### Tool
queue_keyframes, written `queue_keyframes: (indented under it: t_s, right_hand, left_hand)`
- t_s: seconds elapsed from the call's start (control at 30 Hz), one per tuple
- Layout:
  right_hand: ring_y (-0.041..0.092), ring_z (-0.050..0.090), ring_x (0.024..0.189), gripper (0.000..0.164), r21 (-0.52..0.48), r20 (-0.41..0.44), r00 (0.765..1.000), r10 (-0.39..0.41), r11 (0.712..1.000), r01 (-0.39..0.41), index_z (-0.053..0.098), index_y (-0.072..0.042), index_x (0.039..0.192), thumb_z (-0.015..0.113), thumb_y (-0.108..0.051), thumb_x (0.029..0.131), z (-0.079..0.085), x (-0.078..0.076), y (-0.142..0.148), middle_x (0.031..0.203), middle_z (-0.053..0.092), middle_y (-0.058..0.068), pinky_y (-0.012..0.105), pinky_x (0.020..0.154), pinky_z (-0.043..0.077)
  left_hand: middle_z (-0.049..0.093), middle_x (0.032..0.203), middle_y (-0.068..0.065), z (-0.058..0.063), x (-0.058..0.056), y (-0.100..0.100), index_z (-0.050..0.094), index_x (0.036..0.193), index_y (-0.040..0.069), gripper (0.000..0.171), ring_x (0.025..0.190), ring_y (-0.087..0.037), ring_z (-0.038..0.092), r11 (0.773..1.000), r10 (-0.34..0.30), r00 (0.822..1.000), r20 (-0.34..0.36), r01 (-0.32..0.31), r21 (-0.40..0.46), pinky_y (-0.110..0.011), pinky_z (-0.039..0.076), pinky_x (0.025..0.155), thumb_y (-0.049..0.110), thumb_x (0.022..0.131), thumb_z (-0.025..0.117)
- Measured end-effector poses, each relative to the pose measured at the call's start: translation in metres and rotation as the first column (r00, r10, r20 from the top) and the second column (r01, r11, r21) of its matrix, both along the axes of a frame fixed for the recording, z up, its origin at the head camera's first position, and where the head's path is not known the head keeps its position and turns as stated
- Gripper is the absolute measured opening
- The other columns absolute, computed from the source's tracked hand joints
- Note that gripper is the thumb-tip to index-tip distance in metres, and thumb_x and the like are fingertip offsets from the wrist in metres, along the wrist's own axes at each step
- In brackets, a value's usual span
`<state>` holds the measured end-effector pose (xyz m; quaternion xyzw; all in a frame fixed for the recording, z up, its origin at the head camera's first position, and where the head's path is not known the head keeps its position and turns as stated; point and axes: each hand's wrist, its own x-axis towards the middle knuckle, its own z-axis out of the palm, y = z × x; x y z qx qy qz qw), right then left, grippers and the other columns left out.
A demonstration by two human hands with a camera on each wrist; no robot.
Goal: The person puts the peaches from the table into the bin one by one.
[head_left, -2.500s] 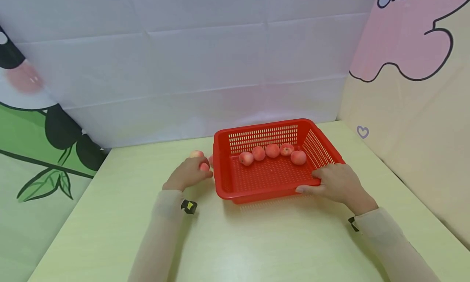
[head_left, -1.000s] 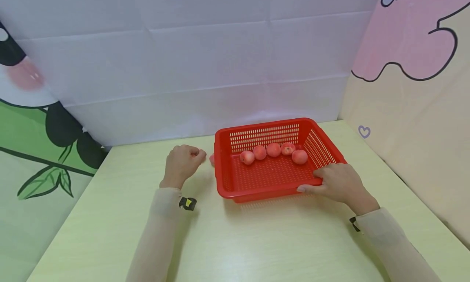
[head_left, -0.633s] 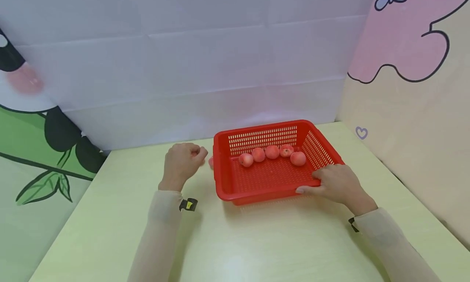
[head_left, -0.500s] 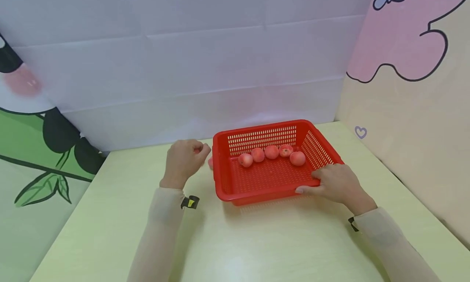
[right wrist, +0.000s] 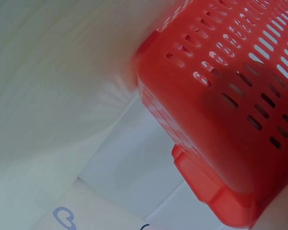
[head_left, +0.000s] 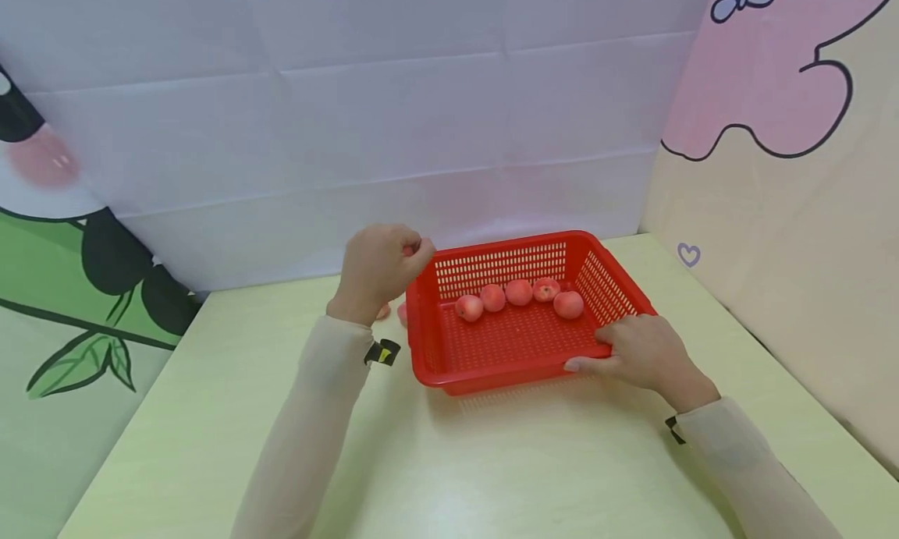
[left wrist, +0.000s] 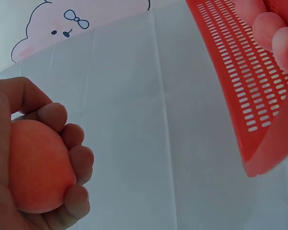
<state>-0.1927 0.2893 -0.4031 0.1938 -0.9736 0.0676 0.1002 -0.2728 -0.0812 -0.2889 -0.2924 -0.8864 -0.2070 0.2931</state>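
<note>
My left hand (head_left: 379, 270) curls its fingers round a peach (left wrist: 41, 167), raised by the left rim of the red plastic basket (head_left: 506, 379). From the head the hand hides nearly all of that fruit; the left wrist view shows it snug in the palm. My right hand (head_left: 642, 356) grips the basket's near right corner, thumb along the front rim. Inside the basket, several peaches (head_left: 519, 292) lie in a curved row toward the back. Outside its left wall, two more peaches show partly, one peach (head_left: 382, 311) below my left wrist and another (head_left: 403, 313) against the basket.
A pale wooden table (head_left: 449, 461) carries everything. Behind it hangs a white cloth backdrop (head_left: 365, 133), close to the basket's far side. To the right stands a cream wall panel (head_left: 787, 289) with cartoon print.
My left hand has closed on a peach left of the basket, lifted it, and moved up and right to the basket's rim. The right hand keeps its hold; the basket stays put.
</note>
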Motion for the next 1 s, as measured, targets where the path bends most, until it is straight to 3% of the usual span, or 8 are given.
queue_keyframes:
  t_s: [0.1,0.3,0.57,0.8,1.0]
  right_hand:
    - [0.008,0.038,0.055,0.060,0.004,-0.003,1.000,0.003,1.000,-0.003,0.050,-0.022,0.063,0.070,-0.074,0.088,0.001,0.000,0.000,0.055,0.036,-0.009,0.029,0.056,0.029]
    - [0.007,0.034,0.054,0.062,-0.001,-0.019,1.000,0.005,1.000,-0.005,0.047,-0.022,0.061,0.072,-0.073,0.087,0.003,-0.002,0.003,0.055,0.031,-0.010,0.028,0.054,0.026]
    - [0.007,0.035,0.054,0.062,-0.024,0.008,1.000,0.002,1.000,-0.002,0.047,-0.022,0.061,0.072,-0.073,0.087,-0.001,0.000,0.001,0.055,0.032,-0.010,0.028,0.055,0.027]
    - [0.008,0.037,0.054,0.061,-0.004,-0.009,1.000,-0.002,1.000,0.002,0.049,-0.023,0.062,0.070,-0.074,0.087,0.001,0.000,0.000,0.055,0.035,-0.009,0.029,0.055,0.029]
    - [0.007,0.037,0.053,0.060,-0.019,-0.003,1.000,-0.002,1.000,0.002,0.049,-0.023,0.063,0.071,-0.074,0.087,0.000,0.000,0.000,0.054,0.036,-0.009,0.029,0.055,0.030]
  left_hand:
    - [0.026,0.055,0.006,0.005,-0.005,0.012,0.035,0.053,0.017,0.047,0.055,-0.013,0.026,1.000,-0.027,0.999,-0.023,0.027,-0.006,-0.031,0.022,0.052,0.014,0.094,0.057]
    - [0.027,0.056,0.006,0.014,-0.015,0.040,0.036,0.054,0.018,0.045,0.056,-0.014,0.029,0.997,-0.067,0.998,0.011,0.068,-0.032,-0.030,0.023,0.055,0.016,0.094,0.056]
    - [0.034,0.056,0.006,0.015,-0.030,0.072,0.046,0.054,0.018,0.041,0.061,-0.013,0.036,0.988,-0.054,0.985,0.163,0.076,-0.131,-0.028,0.027,0.060,0.020,0.093,0.057]
    - [0.025,0.055,0.009,-0.008,-0.053,0.101,0.037,0.054,0.021,0.048,0.058,-0.008,0.025,0.978,-0.077,0.959,0.274,0.126,-0.167,-0.025,0.019,0.053,0.024,0.097,0.059]
    - [0.025,0.056,0.007,-0.032,-0.065,0.122,0.039,0.059,0.018,0.047,0.056,-0.008,0.023,0.976,-0.125,0.899,0.419,0.187,-0.110,-0.026,0.023,0.055,0.021,0.101,0.060]
